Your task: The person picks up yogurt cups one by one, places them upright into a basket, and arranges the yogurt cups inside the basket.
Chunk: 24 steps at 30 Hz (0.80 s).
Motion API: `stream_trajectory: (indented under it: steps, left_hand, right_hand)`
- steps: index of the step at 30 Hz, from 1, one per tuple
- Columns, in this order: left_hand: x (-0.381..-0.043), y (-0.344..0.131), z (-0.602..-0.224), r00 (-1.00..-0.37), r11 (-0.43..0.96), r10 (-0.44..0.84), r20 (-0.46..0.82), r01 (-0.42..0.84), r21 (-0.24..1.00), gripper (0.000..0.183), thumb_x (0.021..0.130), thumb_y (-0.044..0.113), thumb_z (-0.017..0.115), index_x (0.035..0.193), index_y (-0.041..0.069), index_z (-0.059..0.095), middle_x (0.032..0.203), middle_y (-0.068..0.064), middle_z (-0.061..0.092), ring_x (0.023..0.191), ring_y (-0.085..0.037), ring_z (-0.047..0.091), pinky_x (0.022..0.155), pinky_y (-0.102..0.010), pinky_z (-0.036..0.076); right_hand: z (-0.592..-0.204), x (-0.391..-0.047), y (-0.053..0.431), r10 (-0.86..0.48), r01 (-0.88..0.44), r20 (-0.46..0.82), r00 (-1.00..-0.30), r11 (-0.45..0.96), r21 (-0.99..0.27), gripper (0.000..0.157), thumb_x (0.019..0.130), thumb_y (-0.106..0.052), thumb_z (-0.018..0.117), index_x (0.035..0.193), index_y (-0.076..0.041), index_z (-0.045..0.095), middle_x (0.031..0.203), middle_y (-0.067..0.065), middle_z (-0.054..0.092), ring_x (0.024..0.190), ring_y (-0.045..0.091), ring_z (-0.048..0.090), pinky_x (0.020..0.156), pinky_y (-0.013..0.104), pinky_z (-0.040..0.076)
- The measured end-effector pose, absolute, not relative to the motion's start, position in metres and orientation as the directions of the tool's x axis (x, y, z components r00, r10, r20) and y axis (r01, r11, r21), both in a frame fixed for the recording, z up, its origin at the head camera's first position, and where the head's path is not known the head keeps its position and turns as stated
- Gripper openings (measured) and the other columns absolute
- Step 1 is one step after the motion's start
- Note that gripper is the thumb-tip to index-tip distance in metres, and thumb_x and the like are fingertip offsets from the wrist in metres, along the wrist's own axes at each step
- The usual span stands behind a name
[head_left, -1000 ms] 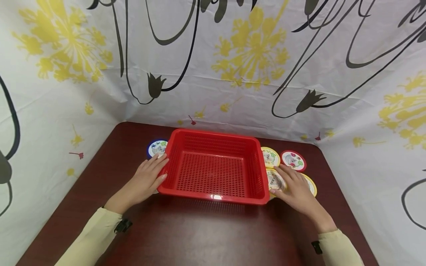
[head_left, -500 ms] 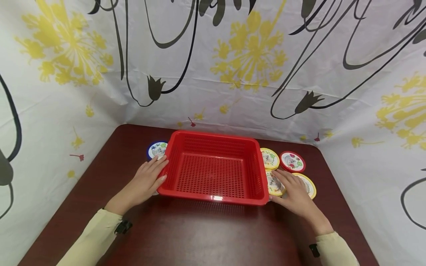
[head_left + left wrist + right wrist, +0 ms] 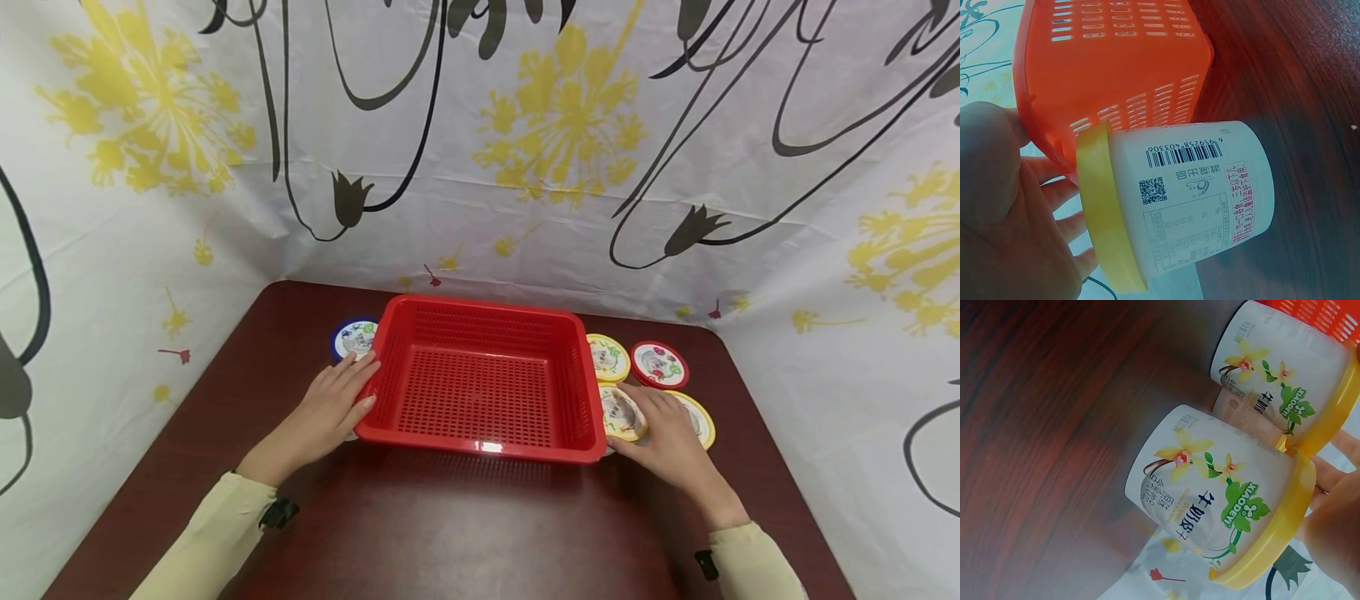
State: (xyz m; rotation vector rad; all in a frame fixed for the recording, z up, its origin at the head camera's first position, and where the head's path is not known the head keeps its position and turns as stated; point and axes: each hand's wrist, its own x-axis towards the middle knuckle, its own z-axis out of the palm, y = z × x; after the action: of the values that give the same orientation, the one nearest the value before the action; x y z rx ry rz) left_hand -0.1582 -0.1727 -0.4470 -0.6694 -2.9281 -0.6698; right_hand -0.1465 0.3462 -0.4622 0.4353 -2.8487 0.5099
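Note:
A red perforated plastic basket [image 3: 480, 379] stands mid-table. Against its left rim my left hand [image 3: 315, 412] rests, fingers fairly straight and thumb touching the rim. Beneath that hand, the left wrist view shows a white tub with a yellow lid [image 3: 1179, 200] beside the basket wall. Right of the basket, my right hand [image 3: 671, 442] holds a yellow-lidded paper tub [image 3: 621, 412] at its lid, thumb in front and fingers behind. That tub [image 3: 1272, 356] shows in the right wrist view behind a second yellow-lidded tub [image 3: 1210, 487], which stands close under the palm.
A blue-lidded tub [image 3: 355, 336] stands behind my left hand. Beyond the right hand are another yellow-lidded tub [image 3: 607, 358] and a red-lidded tub [image 3: 660, 364]. A patterned white cloth [image 3: 465, 167] encloses the dark red table [image 3: 465, 533] at the back and sides.
My right hand has drawn in slightly around the yellow-lidded tub beside the basket, and its lid has shifted a little to the right. The left hand and basket stay in place.

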Motion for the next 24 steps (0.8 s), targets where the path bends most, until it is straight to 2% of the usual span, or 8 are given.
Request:
stream_trajectory:
  steps: [11, 18, 24]
  left_hand:
    - [-0.1579, -0.1724, -0.4481, -0.905, 0.809, 0.395, 0.156, 0.424, 0.408, 0.069, 0.096, 0.034, 0.06, 0.155, 0.014, 0.031, 0.166, -0.006, 0.025, 0.153, -0.038, 0.018, 0.12, -0.065, 0.022]
    - [-0.1576, -0.1727, -0.4476, -0.905, 0.807, 0.396, 0.156, 0.424, 0.412, 0.069, 0.096, 0.034, 0.06, 0.156, 0.014, 0.031, 0.166, -0.006, 0.025, 0.153, -0.038, 0.018, 0.12, -0.065, 0.022]
    - [-0.1574, -0.1731, -0.4465, -0.905, 0.806, 0.396, 0.155, 0.423, 0.414, 0.069, 0.096, 0.034, 0.06, 0.156, 0.015, 0.03, 0.166, -0.006, 0.025, 0.153, -0.038, 0.017, 0.12, -0.065, 0.021]
  right_hand:
    - [-0.4638, -0.1447, 0.3451, -0.235, -0.332, 0.312, -0.921, 0.891, -0.311, 0.088, 0.064, -0.039, 0.09, 0.139, -0.014, 0.051, 0.133, 0.013, 0.056, 0.122, 0.033, 0.047, 0.102, 0.064, 0.037]
    - [-0.4645, -0.1421, 0.3434, -0.241, -0.349, 0.342, -0.908, 0.887, -0.302, 0.087, 0.062, -0.038, 0.091, 0.137, -0.015, 0.053, 0.129, 0.01, 0.057, 0.117, 0.028, 0.049, 0.097, 0.057, 0.04]
    - [-0.4665, -0.1396, 0.344, -0.269, -0.392, 0.384, -0.884, 0.873, -0.292, 0.088, 0.06, -0.037, 0.092, 0.136, -0.012, 0.055, 0.128, 0.009, 0.059, 0.116, 0.027, 0.05, 0.098, 0.053, 0.038]
